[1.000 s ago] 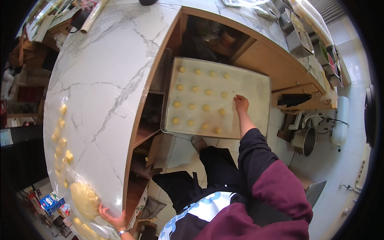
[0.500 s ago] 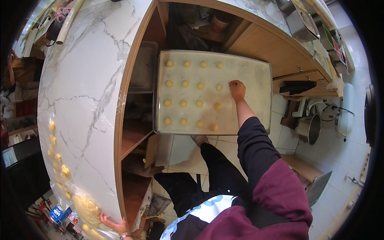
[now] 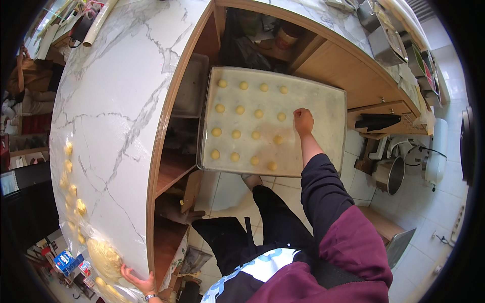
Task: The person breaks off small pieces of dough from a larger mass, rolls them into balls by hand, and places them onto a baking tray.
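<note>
Even, fairly bright light covers the pale table (image 3: 116, 106) and the tray (image 3: 326, 106), while the cabinet recess (image 3: 240, 45) and the far left fall into gloom. A soft, brownish shadow lies on the tray just left of the right hand (image 3: 304, 121). Small glints catch on the clear plastic (image 3: 68, 235). The wall (image 3: 429, 171) at right looks cool and bluish. Fisheye distortion bows the table's edge; black vignetting swallows the corners. Central detail reads reasonably sharp, with clutter near the left rim smeared and soft.

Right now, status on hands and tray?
Right hand over tray, fingers curled, contents unclear. Left hand at counter edge, beside large dough lump. Sixteen dough balls on tray. Right forearm crosses near edge.
</note>
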`<action>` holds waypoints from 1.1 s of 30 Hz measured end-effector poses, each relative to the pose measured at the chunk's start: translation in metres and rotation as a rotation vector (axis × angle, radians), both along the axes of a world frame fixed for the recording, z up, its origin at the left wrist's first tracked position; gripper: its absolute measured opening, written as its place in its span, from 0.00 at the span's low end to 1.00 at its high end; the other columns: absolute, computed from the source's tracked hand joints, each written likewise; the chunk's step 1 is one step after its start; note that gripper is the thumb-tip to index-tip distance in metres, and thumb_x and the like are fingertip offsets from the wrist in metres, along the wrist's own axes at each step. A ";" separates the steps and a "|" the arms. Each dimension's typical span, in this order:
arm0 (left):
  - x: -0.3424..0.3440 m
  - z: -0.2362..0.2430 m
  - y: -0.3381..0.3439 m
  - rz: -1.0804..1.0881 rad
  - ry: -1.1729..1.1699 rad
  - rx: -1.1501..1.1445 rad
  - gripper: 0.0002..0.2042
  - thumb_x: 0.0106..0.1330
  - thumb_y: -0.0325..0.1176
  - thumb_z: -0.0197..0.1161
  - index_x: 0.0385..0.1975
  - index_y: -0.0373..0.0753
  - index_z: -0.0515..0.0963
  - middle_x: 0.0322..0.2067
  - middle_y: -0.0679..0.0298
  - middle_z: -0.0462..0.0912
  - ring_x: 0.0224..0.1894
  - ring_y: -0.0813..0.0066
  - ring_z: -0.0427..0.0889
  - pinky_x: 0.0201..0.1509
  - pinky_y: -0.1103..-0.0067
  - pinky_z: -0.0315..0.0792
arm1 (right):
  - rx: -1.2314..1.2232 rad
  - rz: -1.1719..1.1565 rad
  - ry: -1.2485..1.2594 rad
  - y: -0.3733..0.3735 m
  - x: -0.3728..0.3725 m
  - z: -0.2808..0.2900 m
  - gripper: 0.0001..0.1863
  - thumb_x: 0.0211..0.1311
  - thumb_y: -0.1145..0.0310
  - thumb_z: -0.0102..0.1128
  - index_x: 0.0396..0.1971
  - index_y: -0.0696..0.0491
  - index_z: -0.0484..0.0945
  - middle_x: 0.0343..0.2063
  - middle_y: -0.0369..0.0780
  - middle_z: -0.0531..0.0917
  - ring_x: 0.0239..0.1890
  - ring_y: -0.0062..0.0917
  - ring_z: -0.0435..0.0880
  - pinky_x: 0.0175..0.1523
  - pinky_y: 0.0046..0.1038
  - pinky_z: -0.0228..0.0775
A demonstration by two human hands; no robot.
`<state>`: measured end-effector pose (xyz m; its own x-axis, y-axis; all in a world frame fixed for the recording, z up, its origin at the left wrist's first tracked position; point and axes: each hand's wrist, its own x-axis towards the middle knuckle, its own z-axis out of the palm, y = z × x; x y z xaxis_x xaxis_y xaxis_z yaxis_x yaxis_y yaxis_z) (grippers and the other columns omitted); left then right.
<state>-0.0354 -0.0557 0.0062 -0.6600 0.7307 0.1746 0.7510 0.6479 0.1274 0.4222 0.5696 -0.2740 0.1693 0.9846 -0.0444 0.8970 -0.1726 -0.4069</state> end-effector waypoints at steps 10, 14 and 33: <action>0.010 -0.001 0.001 0.033 -0.006 0.007 0.39 0.40 0.62 0.71 0.41 0.39 0.62 0.55 0.50 0.65 0.60 0.46 0.63 0.62 0.53 0.58 | -0.168 0.119 0.685 -0.149 -0.029 0.035 0.06 0.61 0.71 0.57 0.33 0.55 0.82 0.27 0.38 0.84 0.31 0.21 0.80 0.38 0.25 0.70; 0.010 -0.002 -0.001 0.033 -0.012 0.028 0.39 0.40 0.63 0.71 0.42 0.39 0.63 0.56 0.50 0.66 0.60 0.46 0.63 0.61 0.52 0.58 | -0.630 0.539 0.695 -0.239 -0.073 0.078 0.04 0.59 0.75 0.57 0.31 0.55 0.81 0.30 0.39 0.84 0.34 0.22 0.82 0.41 0.25 0.73; 0.022 0.021 0.024 0.071 -0.022 0.237 0.35 0.27 0.56 0.79 0.34 0.43 0.73 0.50 0.61 0.75 0.53 0.59 0.73 0.60 0.63 0.63 | 0.213 1.675 0.439 -0.279 -0.459 0.274 0.27 0.61 0.60 0.58 0.57 0.56 0.68 0.58 0.44 0.70 0.62 0.41 0.65 0.66 0.39 0.55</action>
<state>-0.0134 -0.0320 0.0273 -0.7139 0.6227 0.3203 0.6999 0.6491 0.2982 -0.0368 0.2910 -0.0003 -0.9389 0.0615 0.3385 -0.1397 0.8310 -0.5385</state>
